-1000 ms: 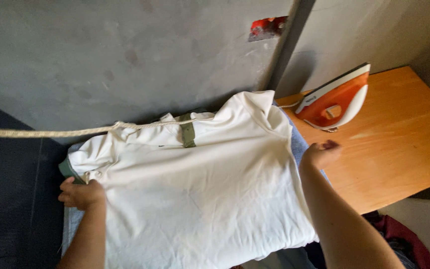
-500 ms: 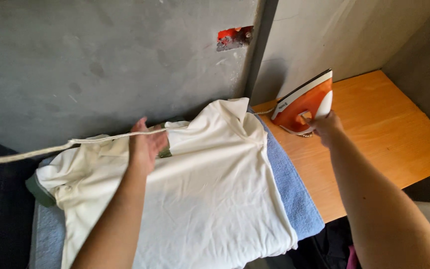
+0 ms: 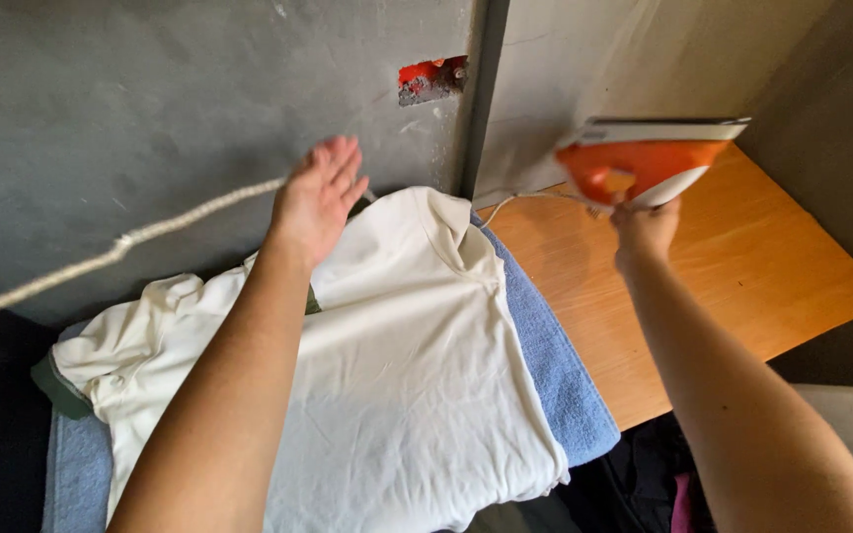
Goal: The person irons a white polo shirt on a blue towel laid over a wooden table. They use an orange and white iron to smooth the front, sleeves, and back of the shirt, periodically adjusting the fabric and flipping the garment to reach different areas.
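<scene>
Cord [image 3: 101, 259] is running from the left edge up to my left hand [image 3: 318, 197], which I am raising with the fingers spread wide and holding nothing; I cannot tell if the back of the hand is touching the cord or only passing in front of it. Under this arm the white shirt [image 3: 397, 395] is lying flat on a blue towel [image 3: 555, 375], with its long axis going from the collar near the wall down toward me. A green trim is showing at the sleeve on the far left. To the right, my right hand [image 3: 646, 229] is closed around the handle of the orange and white iron [image 3: 644, 163], and I am lifting it in the air above the wooden table [image 3: 772, 286], with the flat sole turned up.

So the iron is lying to the right of the shirt and a little beyond it, and only my right hand is near it; the left hand is nearer to the collar. A thin wire near the iron is partly hidden behind it. My grip on the handle is hard to see, and the lower part of the shirt is cut off by the frame.
</scene>
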